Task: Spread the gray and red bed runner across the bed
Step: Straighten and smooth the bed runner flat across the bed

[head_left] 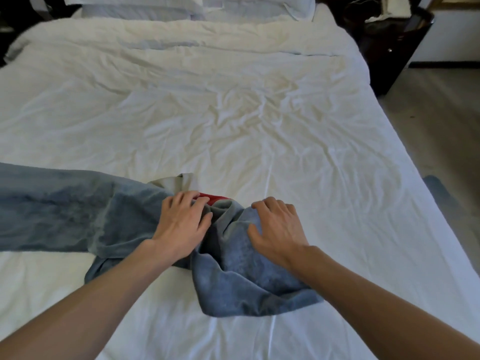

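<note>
The gray and red bed runner lies on the white bed. Its left part is flat and runs off the left edge of the view. Its right end is bunched in a heap near the middle, with a strip of red and a pale lining showing at the top of the folds. My left hand rests on the heap with its fingers curled into the folds beside the red strip. My right hand lies on the bunched gray cloth just to the right, fingers bent into the fabric.
White pillows lie at the head of the bed. A dark nightstand stands at the far right corner. Bare floor runs along the bed's right side, with a bluish mat near the edge.
</note>
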